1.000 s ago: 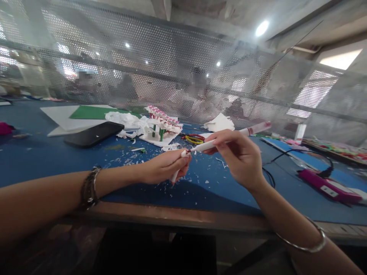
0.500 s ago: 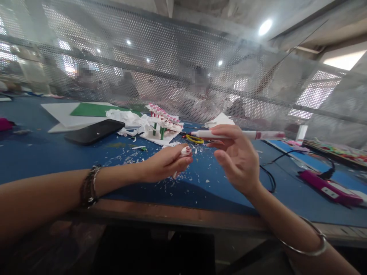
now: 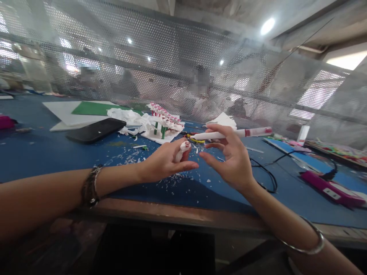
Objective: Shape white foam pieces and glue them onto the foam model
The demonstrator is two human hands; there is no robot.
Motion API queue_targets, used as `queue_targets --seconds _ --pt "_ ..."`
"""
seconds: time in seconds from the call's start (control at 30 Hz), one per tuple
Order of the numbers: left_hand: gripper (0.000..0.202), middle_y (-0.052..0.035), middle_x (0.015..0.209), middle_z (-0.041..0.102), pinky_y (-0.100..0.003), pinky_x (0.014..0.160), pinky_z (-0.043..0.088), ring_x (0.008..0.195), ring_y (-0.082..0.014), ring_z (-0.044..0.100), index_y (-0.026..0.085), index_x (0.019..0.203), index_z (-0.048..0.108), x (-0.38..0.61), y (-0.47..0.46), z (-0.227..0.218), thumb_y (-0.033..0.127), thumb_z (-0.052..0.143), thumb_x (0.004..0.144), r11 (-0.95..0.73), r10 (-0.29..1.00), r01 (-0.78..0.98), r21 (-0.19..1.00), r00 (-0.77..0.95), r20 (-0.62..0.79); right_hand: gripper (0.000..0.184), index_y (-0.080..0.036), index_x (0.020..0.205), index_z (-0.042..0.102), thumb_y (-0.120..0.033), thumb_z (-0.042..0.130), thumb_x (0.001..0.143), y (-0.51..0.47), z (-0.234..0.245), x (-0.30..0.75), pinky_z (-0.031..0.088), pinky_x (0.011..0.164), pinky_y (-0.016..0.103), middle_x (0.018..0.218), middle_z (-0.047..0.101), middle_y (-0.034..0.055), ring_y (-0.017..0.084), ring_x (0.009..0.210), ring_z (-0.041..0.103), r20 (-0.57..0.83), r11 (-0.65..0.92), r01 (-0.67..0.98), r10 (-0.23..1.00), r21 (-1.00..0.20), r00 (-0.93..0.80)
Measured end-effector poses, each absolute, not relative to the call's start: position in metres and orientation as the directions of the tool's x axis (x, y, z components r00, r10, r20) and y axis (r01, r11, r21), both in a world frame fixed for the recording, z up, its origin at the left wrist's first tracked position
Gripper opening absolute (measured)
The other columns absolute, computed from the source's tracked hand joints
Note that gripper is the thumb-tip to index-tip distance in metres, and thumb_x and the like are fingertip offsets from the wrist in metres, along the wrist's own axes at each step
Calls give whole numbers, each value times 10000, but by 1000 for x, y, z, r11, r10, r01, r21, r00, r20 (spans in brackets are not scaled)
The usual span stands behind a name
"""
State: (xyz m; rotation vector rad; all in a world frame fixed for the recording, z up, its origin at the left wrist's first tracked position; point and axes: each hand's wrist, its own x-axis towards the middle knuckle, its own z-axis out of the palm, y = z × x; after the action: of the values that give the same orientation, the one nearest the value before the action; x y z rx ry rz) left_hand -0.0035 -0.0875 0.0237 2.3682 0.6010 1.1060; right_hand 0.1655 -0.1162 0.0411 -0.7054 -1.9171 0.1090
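My left hand is closed round a small white paper roll with red marks at its top end, held a little above the blue table. My right hand pinches a white marker with a red band between its upper fingers and thumb, lying level, tip toward the left. Its lower fingers reach out toward the left hand's thumb. The two hands are nearly touching.
A black phone, crumpled white paper and a white paper model with red tips and green posts lie behind the hands. Paper scraps litter the table. A pink device with a black cable sits right. A perforated screen backs the table.
The right hand drew the marker away from the paper roll, turned it level and opened its lower fingers. The left hand lifted the roll and turned it upright.
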Motion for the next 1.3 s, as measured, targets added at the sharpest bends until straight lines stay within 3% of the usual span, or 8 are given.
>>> queue_targets --seconds 0.13,0.27,0.37,0.53,0.7,0.9,1.13,1.3 --pt "238 53 538 368 -199 444 282 469 -63 321 182 611 339 -3 -88 25 303 508 727 -816 544 186 547 564 621 573 -300 1136 430 -207 664 621 -119 43 166 455 553 273 1027 489 30 132 731 494 838 847 421 464 -325 -286" --pt "245 61 512 354 -198 430 268 452 -61 307 184 602 328 -2 -89 25 313 499 722 -799 565 207 565 580 586 583 -311 1139 436 -210 669 615 -117 44 166 434 562 292 1027 500 26 136 704 462 847 815 546 421 -196 -324" --pt "256 61 513 356 -196 437 273 455 -60 311 184 594 319 -3 -89 25 311 508 711 -789 578 214 576 578 576 493 -308 1125 444 -198 612 675 -117 45 166 433 551 283 996 501 22 128 689 469 866 821 503 436 -271 -245" --pt "238 68 516 355 -191 428 296 433 -55 335 188 624 313 -3 -88 25 308 495 718 -748 570 135 649 633 525 244 -275 985 511 -142 457 788 -126 47 162 437 535 248 865 526 1 95 626 489 910 897 242 402 -369 -100" --pt "227 72 495 353 -184 413 292 422 -51 329 188 613 308 -3 -91 25 276 489 719 -756 542 119 644 666 513 99 -231 831 499 -149 478 780 -126 49 161 449 511 230 803 532 -8 74 564 484 851 864 185 497 -468 -167" --pt "213 89 451 335 -173 387 304 373 -43 349 194 633 293 -3 -90 23 273 422 782 -689 543 68 722 708 452 93 -224 795 478 -134 481 776 -125 50 162 463 549 235 810 515 -1 81 617 500 873 873 193 474 -448 -117" --pt "210 89 400 357 -172 390 309 347 -40 333 185 628 311 -4 -89 24 252 355 823 -678 516 58 733 747 418 115 -216 779 492 -102 475 775 -125 52 163 466 582 262 821 504 10 99 673 519 883 896 223 426 -383 -195" --pt "253 91 382 295 -172 332 261 304 -40 293 192 595 296 -3 -87 22 268 320 836 -510 448 -87 856 822 351 129 -212 795 496 -90 456 781 -126 52 164 468 556 257 808 522 12 93 642 527 863 912 156 410 -380 -295"
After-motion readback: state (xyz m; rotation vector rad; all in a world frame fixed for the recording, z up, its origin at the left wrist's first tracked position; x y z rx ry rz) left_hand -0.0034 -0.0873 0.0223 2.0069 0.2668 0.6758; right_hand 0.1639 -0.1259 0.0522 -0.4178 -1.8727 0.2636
